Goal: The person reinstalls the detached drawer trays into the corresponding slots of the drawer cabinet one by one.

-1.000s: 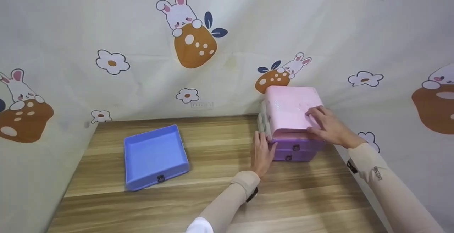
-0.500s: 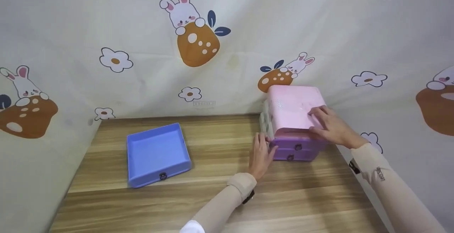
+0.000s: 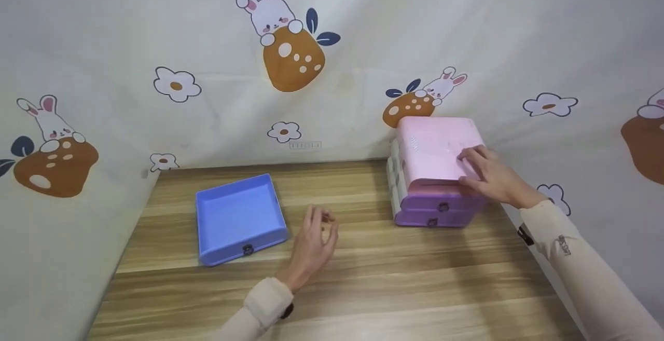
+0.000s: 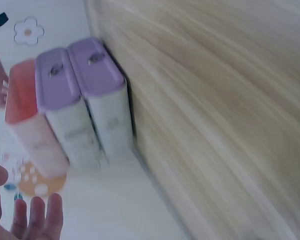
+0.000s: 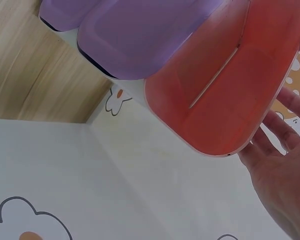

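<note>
My left hand (image 3: 311, 242) hovers over the table just right of the blue drawer (image 3: 241, 216), its fingers loosely bent and nothing in them. At the back right stands a small stacked drawer cabinet with a pink top unit (image 3: 436, 146) and two purple drawers (image 3: 423, 204) with dark knobs below. My right hand (image 3: 493, 177) rests on the top's right side near the front edge. In the right wrist view, the pink unit's front is an empty slot (image 5: 215, 100). Both purple drawers (image 4: 56, 82) sit pushed in. Most of the blue drawer's inside shows, and nothing lies in it.
The wood-grain table (image 3: 353, 278) runs back to a cloth wall (image 3: 218, 112) printed with rabbits and flowers. Cloth also rises along the left and right sides, with the cabinet close to the back right corner.
My left hand has let go of the cabinet's left front corner and moved left towards the blue drawer. My right hand stays on the pink top. The view has shifted slightly.
</note>
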Motion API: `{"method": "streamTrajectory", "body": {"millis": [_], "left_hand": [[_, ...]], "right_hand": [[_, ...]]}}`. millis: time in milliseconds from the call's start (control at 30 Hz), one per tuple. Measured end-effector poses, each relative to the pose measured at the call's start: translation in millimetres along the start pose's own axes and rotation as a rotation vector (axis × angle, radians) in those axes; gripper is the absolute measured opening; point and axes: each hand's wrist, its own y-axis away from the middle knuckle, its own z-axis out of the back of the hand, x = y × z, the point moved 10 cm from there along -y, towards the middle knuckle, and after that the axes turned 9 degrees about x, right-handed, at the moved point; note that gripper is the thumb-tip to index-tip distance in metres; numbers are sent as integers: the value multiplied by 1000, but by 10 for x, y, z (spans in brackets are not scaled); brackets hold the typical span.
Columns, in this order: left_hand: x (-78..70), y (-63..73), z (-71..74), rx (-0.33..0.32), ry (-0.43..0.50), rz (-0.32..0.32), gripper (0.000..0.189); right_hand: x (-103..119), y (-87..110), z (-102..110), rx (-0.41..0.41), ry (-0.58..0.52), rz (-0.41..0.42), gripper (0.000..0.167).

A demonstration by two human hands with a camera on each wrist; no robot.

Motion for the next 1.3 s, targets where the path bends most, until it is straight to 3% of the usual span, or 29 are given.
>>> {"method": "streamTrajectory", "body": {"millis": [167,267,433,600,733,900,1300], "left_hand": [[368,227,664,-121,-170,15,20],[649,399,992,-173,-251,63,21],[1118,765,1411,-208,-323,252,25],[1409,1125,1695,-242,-314,428,25],[1554,1331,1776,-245,-200,502,26],[1645,1505,1728,-213,-91,540,30],[1624,1679,1558,-235,-82,481,30]], "right_hand": [[-15,-25,58,1,0,-5,48],[-12,-31,81,-10,3,5,48],[-10,-29,79,-9,3,5,48],[-12,-16,63,2,10,-9,49],[-11,5,65,0,10,-19,49],[13,22,72,-17,7,-8,45],[29,40,-9,-2,1,-15,45]]}}
